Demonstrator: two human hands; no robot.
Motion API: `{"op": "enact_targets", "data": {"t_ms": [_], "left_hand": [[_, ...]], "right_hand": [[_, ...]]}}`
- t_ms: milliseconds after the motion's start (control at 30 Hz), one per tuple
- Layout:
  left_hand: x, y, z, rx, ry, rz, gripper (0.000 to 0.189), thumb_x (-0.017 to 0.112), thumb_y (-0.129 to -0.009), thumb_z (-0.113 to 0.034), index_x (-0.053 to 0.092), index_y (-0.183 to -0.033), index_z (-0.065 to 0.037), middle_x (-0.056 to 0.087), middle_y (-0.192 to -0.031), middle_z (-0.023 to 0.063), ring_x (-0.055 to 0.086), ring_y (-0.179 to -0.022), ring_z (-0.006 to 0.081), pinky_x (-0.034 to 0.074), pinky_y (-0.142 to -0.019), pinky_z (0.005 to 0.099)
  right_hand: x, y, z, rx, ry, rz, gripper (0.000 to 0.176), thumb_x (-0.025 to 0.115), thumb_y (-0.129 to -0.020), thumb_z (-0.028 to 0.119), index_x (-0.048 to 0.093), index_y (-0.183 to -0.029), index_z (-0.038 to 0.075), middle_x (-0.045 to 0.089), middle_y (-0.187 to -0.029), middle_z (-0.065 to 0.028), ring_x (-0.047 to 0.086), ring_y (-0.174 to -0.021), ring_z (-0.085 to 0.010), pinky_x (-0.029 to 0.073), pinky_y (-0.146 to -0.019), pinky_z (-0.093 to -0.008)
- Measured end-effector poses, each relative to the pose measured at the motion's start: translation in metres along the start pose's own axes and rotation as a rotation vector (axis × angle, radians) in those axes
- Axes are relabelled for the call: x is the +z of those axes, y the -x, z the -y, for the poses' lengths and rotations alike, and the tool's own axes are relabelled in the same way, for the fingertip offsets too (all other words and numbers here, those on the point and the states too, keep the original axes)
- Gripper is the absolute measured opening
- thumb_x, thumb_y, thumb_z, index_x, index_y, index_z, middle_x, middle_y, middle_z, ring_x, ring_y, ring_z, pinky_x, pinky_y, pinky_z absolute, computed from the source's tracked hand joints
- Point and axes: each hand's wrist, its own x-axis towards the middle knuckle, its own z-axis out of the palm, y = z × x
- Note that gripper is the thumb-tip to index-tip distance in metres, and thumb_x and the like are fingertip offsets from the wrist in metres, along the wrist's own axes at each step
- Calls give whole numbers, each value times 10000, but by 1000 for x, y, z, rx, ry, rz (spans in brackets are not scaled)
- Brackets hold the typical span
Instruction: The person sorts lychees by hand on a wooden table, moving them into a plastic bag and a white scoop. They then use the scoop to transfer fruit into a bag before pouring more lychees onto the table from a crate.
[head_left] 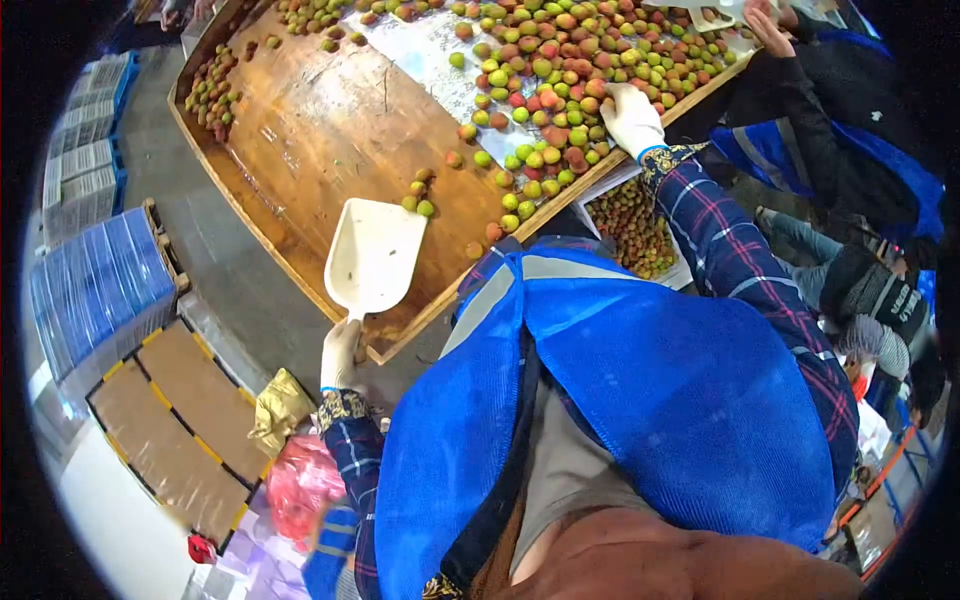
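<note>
My left hand, in a white glove, is closed around the handle of a white plastic scoop. The scoop lies over the near corner of a wooden sorting table, with only small specks in it. A few lychees sit just beyond its right edge. My right hand, also gloved, rests on the red and green lychees along the table's right rim. Its thumb and fingers look apart, and I see nothing held in them.
Below the right rim stands a white crate of smaller reddish lychees. A co-worker stands at the right, a hand near a white scoop. Blue-wrapped pallets and brown cartons stand at the left.
</note>
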Motion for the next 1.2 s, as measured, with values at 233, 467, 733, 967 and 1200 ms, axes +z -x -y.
{"op": "enact_targets", "data": {"t_ms": [233, 467, 733, 967, 1200], "left_hand": [[91, -68, -51, 59, -182, 235, 233, 634, -1095, -329, 681, -1103, -101, 554, -742, -56, 427, -507, 49, 325, -465, 232], [203, -112, -144, 113, -226, 394, 205, 610, -1095, -344, 635, -1116, -141, 541, -743, -47, 408, -499, 64, 315, -456, 249], [384, -151, -322, 404, -397, 481, 285, 681, -1018, -317, 658, -881, -68, 570, -668, 13, 478, -494, 131, 363, -454, 324], [537, -133, -420, 831, -740, 482, 347, 675, -1012, -333, 690, -858, -22, 629, -687, 51, 585, -555, 194, 470, -532, 353], [614, -100, -425, 1411, -1151, 62, 589, 559, -1035, -510, 754, -1114, 40, 766, -1025, 319, 737, -1007, 519, 579, -934, 573]], "right_hand": [[2, 1, -1, -32, -26, -37, 371, 658, -976, 264, 750, -1301, 109, 739, -1230, -208, 702, -1163, -419, 563, -1012, -522], [1, 6, 6, 4, -46, -55, 308, 670, -955, 222, 743, -1247, 153, 727, -1129, -196, 709, -1086, -418, 585, -912, -567], [-9, 9, 19, 43, -113, 32, 356, 672, -932, 198, 705, -1261, 66, 685, -1101, -197, 668, -1015, -414, 565, -856, -534], [-3, 10, 17, -22, -133, -92, 352, 708, -917, 224, 703, -1237, 76, 688, -1098, -166, 658, -1039, -392, 572, -862, -509], [4, -4, 11, 18, -96, -9, 349, 713, -919, 203, 687, -1248, 90, 683, -1104, -180, 657, -1064, -406, 568, -875, -529]]}}
